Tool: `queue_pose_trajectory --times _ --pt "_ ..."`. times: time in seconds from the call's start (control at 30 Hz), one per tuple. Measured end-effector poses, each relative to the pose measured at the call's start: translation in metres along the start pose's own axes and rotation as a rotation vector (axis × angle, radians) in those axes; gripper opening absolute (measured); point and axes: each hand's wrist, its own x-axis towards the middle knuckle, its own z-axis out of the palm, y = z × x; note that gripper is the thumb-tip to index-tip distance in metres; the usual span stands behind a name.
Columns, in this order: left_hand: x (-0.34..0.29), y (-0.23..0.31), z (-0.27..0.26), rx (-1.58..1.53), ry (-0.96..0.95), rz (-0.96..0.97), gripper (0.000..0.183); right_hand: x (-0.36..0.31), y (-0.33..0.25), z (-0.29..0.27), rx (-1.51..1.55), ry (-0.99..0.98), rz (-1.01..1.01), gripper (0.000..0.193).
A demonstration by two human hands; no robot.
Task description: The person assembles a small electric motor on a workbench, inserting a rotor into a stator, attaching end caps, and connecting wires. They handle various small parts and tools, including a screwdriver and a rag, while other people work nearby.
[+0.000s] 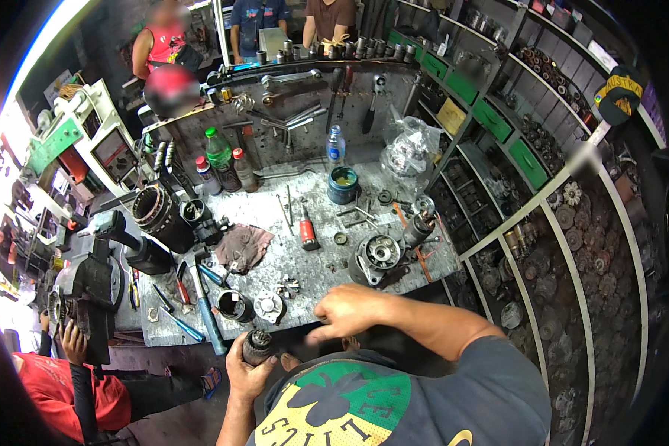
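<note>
A: Toothed part (259, 347), where?

B: In the left hand (247, 375), off the counter (297, 264), just short of its near edge. Held roughly upright, toothed end up, fingers and thumb wrapped around the sides.

A: Right hand (349, 308)?

B: Apart from the left, out over the near edge, to the right of the part and somewhat beyond it. Fingers curled, index angled down toward the part, not touching it. Fingertips blurred; cannot tell whether anything small is pinched there.

A: How far along?

B: Partway, by my reading. The toothed part is separate, nothing visibly fitted over it. A dark cup (234, 317) and a pale end cap (269, 306) lie side by side on the counter, just beyond the left hand. Neither is joined to it.

A: Left to do?

B: Those pieces are not yet together, nor are the small metal bits (287, 284) behind the cap. Whether they all belong to one unit, cannot tell.

A: Anything else close?

B: Hammer (209, 316) to the left of the cup, rag (243, 249) farther back. Larger housing (379, 256) beyond the right hand, untouched by either hand.
</note>
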Motion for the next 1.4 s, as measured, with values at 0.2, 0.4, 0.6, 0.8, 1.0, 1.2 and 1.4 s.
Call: queue_pose_trajectory --times 0.2,0.4,0.6,0.8,1.0,1.2,1.4 --pt "0.018 -0.003 -0.018 -0.156 0.018 -0.054 0.069 -0.018 0.009 -0.09 0.023 0.289 0.004 0.037" --pt "0.022 0.006 0.009 0.08 0.103 -0.033 0.067 -0.004 0.052 -0.167 -0.274 0.245 -0.141 0.044" --pt "0.012 0.01 0.077 -0.034 0.334 0.066 0.054 0.044 0.22 -0.232 -0.597 0.103 0.283 0.076" --pt "-0.019 0.004 0.123 -0.02 0.557 -0.013 0.047 0.117 0.338 -0.188 -0.708 -0.149 0.245 0.108" --pt "-0.057 0.016 0.146 0.098 0.685 -0.166 0.046 0.164 0.355 -0.176 -0.881 -0.323 0.451 0.094" --pt "-0.07 0.015 0.153 0.187 0.731 -0.202 0.051 0.179 0.364 -0.17 -0.97 -0.407 0.531 0.076" --pt "-0.062 0.005 0.123 0.139 0.654 -0.119 0.053 0.138 0.344 -0.209 -0.501 -0.179 0.301 0.106"
